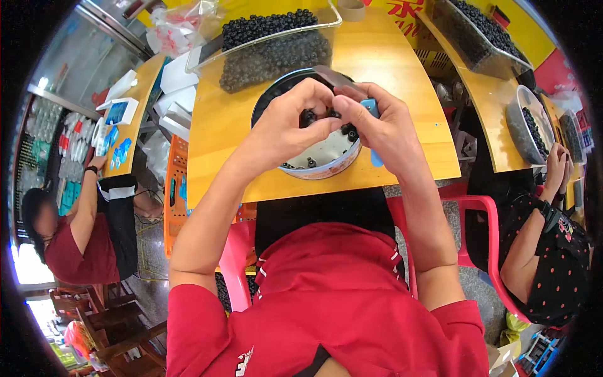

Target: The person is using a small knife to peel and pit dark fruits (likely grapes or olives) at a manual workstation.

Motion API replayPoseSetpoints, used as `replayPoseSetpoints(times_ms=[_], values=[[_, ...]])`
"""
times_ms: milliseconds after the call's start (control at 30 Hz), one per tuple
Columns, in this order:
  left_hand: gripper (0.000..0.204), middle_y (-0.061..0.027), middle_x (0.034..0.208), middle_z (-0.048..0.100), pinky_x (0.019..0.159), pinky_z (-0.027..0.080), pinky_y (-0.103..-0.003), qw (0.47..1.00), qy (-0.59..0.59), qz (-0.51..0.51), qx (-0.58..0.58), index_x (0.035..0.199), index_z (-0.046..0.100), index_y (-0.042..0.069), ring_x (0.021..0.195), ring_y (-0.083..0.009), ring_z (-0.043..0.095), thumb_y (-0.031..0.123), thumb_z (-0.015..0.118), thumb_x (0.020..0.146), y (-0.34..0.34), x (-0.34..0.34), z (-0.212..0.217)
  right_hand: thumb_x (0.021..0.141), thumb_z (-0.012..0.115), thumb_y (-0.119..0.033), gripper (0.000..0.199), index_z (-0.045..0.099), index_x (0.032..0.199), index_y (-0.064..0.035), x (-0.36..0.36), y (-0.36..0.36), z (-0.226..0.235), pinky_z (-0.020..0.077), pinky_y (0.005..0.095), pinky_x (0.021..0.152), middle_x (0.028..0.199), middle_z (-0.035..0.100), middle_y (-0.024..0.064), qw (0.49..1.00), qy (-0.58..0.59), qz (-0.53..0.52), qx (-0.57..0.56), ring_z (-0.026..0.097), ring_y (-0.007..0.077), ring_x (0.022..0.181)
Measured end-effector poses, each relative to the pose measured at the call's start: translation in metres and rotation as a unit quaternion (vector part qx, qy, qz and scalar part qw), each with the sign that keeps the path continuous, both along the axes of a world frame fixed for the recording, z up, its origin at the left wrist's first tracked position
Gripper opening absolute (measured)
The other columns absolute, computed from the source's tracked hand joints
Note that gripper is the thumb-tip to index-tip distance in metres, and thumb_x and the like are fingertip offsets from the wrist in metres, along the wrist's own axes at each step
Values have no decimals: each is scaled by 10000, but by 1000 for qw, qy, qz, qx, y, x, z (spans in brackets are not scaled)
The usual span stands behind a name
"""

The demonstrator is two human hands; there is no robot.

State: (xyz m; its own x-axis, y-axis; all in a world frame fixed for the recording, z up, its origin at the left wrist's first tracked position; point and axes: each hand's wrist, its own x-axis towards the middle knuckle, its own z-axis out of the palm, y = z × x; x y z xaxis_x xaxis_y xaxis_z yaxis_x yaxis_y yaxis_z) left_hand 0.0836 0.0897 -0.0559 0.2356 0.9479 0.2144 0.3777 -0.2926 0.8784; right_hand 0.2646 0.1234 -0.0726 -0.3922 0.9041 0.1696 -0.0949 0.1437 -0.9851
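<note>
Both of my hands meet above a round tin (pixel 317 171) that holds several small black ring-like parts (pixel 311 162). My left hand (pixel 286 122) is closed, thumb and forefinger curled around a small black part (pixel 308 117). Closed around a blue-handled knife (pixel 372 108) is my right hand (pixel 383 125). Its broad dark blade points up and left over the tin's far rim, and the lower handle shows below the palm. The right thumb tip lies close beside the left fingers. Another black piece shows between the hands, partly covered by the fingers.
Behind the tin, a clear plastic box (pixel 276 60) full of black parts stands on the wooden table (pixel 402 81). A tape roll (pixel 350 9) lies at the far edge. Co-workers sit left and right at other tables. An orange crate (pixel 178 182) stands left of my table.
</note>
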Motion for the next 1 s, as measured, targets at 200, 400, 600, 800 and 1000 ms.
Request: replayPoseSetpoints(times_ms=[200, 400, 600, 800, 1000], values=[[213, -24, 804, 579, 685, 450, -248, 996, -58, 5, 62, 973, 551, 21, 749, -94, 534, 71, 688, 818, -6, 5, -2, 890, 677, -225, 295, 620, 1093, -19, -1, -5, 10, 241, 175, 437, 631, 467, -83, 993, 63, 47, -93, 348, -12, 500], [208, -8, 926, 619, 758, 460, -230, 987, -162, -10, 18, 1050, 577, 8, 841, -61, 547, 80, 659, 873, -12, 2, -12, 898, 658, -166, 255, 610, 1108, -29, -2, -9, 13, 239, 162, 426, 629, 454, -93, 971, 133, 95, -173, 342, -19, 480], [211, 11, 918, 612, 650, 374, -196, 959, -275, -31, -57, 1088, 587, 24, 753, -25, 483, 100, 642, 898, -29, 3, -4, 913, 631, -157, 249, 607, 1120, -21, -4, -14, 16, 240, 160, 420, 622, 438, -88, 966, 136, 124, -184, 338, -14, 476], [224, 7, 850, 605, 503, 312, -153, 905, -415, -28, -90, 1080, 587, 24, 615, -4, 444, 135, 653, 897, -28, 5, -9, 1007, 461, -219, 305, 579, 1181, 2, -7, -23, 22, 241, 163, 412, 667, 548, 14, 987, 113, 84, -73, 331, -1, 462], [239, 4, 818, 593, 479, 300, -162, 889, -453, -7, -64, 1088, 581, 15, 561, -12, 414, 114, 660, 886, -24, 11, -13, 1014, 446, -225, 337, 546, 1246, -3, -10, -28, 22, 245, 164, 415, 702, 600, 59, 995, 78, 64, 9, 332, 2, 452]])
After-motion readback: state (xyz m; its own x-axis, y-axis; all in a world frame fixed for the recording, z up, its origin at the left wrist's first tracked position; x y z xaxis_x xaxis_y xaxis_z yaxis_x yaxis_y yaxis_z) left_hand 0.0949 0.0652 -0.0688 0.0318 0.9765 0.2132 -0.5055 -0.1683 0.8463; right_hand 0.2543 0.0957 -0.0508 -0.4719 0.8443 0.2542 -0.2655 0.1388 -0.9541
